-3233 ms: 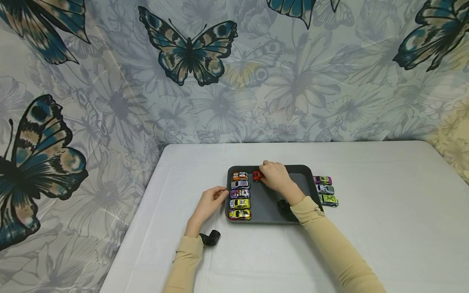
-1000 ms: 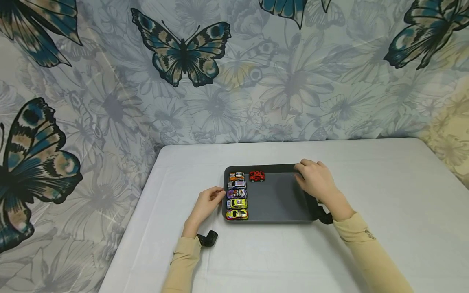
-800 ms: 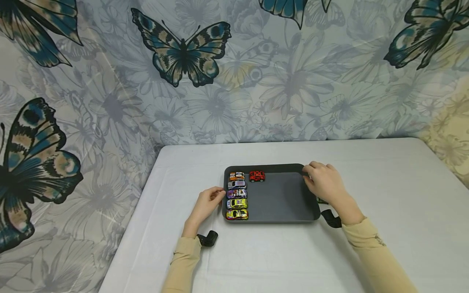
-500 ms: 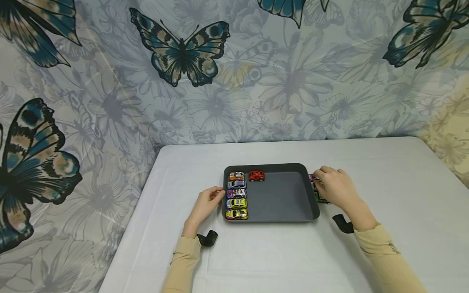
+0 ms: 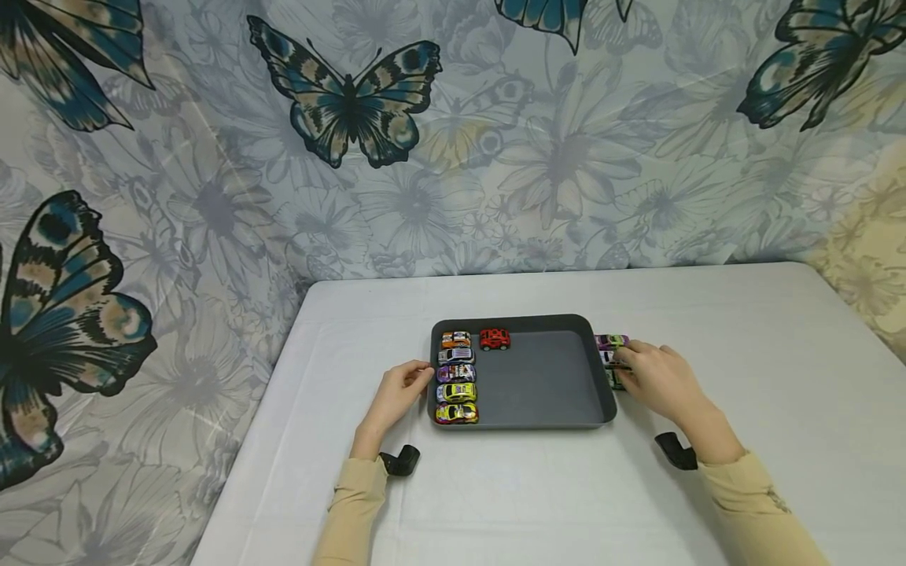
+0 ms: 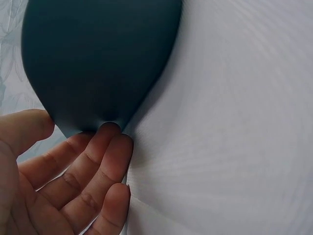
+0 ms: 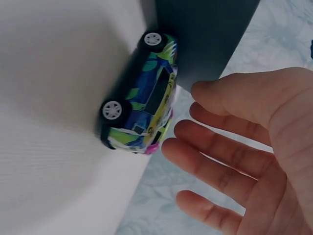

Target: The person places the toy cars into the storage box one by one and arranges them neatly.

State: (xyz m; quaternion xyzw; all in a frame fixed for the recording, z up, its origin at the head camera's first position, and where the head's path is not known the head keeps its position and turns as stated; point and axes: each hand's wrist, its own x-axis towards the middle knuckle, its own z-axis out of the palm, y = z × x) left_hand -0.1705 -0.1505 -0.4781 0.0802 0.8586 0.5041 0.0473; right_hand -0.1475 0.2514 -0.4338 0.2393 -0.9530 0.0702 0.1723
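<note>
My left hand (image 5: 405, 391) holds the left edge of a dark grey tray (image 5: 538, 423); in the left wrist view its thumb lies at the rim and its fingertips touch the outer wall. Just right of the tray, my right hand (image 5: 661, 381) reaches over a short column of toy cars, thumb and fingers apart. These are a purple-and-green toy car (image 5: 612, 341), a pale toy car (image 5: 609, 358) and a green toy car (image 5: 614, 380), the last two partly hidden. In the right wrist view, a gap separates the fingers from the green-and-blue car (image 7: 139, 98).
Several toy cars (image 5: 456, 392) line the tray's left side. A red toy car (image 5: 495, 339) sits near the tray's back edge, beside that column. White cloth covers the table (image 5: 531, 503), and a butterfly-patterned wall (image 5: 453, 196) rises behind it.
My right hand has let go of the red toy car in the tray and moved right, past the rim, to the cars outside. The left hand has stayed at the tray edge.
</note>
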